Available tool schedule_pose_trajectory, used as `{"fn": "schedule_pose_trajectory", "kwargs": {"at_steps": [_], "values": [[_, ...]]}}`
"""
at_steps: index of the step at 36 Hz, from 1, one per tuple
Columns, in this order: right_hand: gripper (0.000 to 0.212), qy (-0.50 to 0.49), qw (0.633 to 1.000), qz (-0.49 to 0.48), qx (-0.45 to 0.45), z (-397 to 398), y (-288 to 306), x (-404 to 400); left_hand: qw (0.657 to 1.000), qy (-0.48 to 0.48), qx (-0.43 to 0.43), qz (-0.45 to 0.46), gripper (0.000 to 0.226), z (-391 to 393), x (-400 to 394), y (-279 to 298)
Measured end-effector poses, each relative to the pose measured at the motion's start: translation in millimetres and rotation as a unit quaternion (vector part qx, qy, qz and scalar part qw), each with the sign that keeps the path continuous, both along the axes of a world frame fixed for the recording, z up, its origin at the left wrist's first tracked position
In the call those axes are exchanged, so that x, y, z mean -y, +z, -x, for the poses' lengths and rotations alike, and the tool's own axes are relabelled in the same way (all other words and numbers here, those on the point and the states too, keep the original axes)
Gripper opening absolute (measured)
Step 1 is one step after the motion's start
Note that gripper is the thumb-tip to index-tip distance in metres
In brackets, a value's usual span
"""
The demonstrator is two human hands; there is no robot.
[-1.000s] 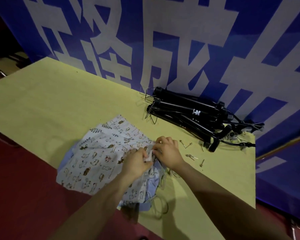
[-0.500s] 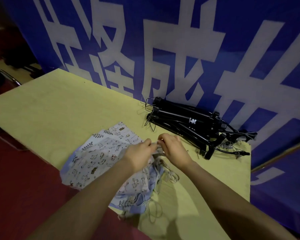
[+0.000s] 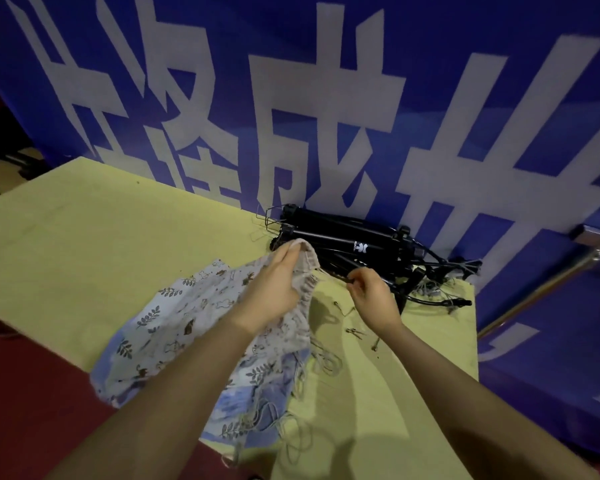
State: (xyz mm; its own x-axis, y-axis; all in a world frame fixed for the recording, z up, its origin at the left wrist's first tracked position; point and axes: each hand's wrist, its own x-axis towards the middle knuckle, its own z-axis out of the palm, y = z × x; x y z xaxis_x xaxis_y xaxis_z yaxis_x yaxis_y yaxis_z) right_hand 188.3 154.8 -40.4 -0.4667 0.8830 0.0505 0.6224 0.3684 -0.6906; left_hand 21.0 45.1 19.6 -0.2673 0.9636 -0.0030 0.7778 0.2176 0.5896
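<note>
Blue-white cloth (image 3: 174, 327) gripped at hem by left hand (image 3: 271, 289), right hand (image 3: 371, 296) pinches a tiny bit (image 3: 347, 279) (pin?), few pins (image 3: 355, 332) loose on table (image 3: 84, 237), prob midway imo.

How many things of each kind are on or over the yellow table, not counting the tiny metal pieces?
Printed cloth: 1
Black tripod bundle: 1
Hands: 2, the left hand gripping the cloth, the right hand pinching a small thin piece
Total: 4
</note>
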Motion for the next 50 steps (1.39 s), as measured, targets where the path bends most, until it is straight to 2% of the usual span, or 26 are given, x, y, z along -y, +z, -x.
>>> {"fn": "schedule_pose_trajectory", "kwargs": {"at_steps": [4,8,10,13,15,22,24,26,29,33,37,41,45,48,50], "values": [[0.022,-0.082,0.988,0.098,0.092,-21.7,-30.6,-10.7,0.999,-0.025,0.014,0.041,0.086,-3.1,-12.7,-23.7],[0.013,-0.137,0.963,0.167,0.163,-37.1,-58.7,-11.3,0.997,-0.029,0.037,0.060,0.082,-2.2,-26.9,-41.5],[0.021,-0.161,0.948,0.184,0.203,-40.0,-68.9,-7.7,0.997,-0.030,0.042,0.060,0.078,-0.8,-33.0,-44.8],[0.040,-0.187,0.934,0.187,0.241,-40.4,-82.6,-0.1,0.997,-0.028,0.049,0.053,0.070,3.0,-39.8,-45.1],[0.045,-0.200,0.931,0.176,0.249,-39.9,-88.0,5.5,0.997,-0.032,0.043,0.048,0.067,5.6,-40.6,-42.8],[0.028,-0.214,0.923,0.150,0.282,-31.3,-88.3,13.9,0.994,-0.068,0.027,0.079,0.067,16.0,-44.3,-44.2],[0.028,-0.225,0.930,0.131,0.260,-28.9,-82.9,16.1,0.992,-0.082,0.015,0.092,0.069,18.0,-44.8,-43.7],[0.022,-0.230,0.955,0.086,0.164,-24.5,-78.1,17.0,0.989,-0.099,0.004,0.109,0.074,20.7,-44.8,-42.7],[0.003,-0.169,0.985,0.030,0.022,-10.9,-63.9,16.0,0.982,-0.126,-0.025,0.139,0.082,26.5,-43.6,-36.2],[0.016,-0.106,0.984,0.098,-0.103,19.7,-30.1,18.4,0.975,-0.146,-0.060,0.157,0.088,37.6,-39.0,-21.9],[0.012,-0.030,0.972,0.156,-0.171,47.7,-1.7,25.7,0.978,-0.137,-0.074,0.138,0.089,48.1,-39.9,-4.7],[0.015,0.027,0.968,0.150,-0.199,71.8,22.4,27.6,0.982,-0.141,-0.071,0.108,0.089,58.3,-42.5,22.0],[0.012,0.027,0.985,0.076,-0.154,89.1,36.8,23.5,0.982,-0.125,-0.113,0.087,0.085,70.0,-42.8,46.2],[0.005,0.034,0.995,-0.051,-0.079,95.8,47.6,19.4,0.966,-0.103,-0.223,0.086,0.085,77.3,-42.3,59.1],[0.009,0.046,0.991,-0.119,-0.026,98.8,53.0,15.1,0.943,-0.093,-0.311,0.076,0.088,79.9,-42.6,65.2]]}}
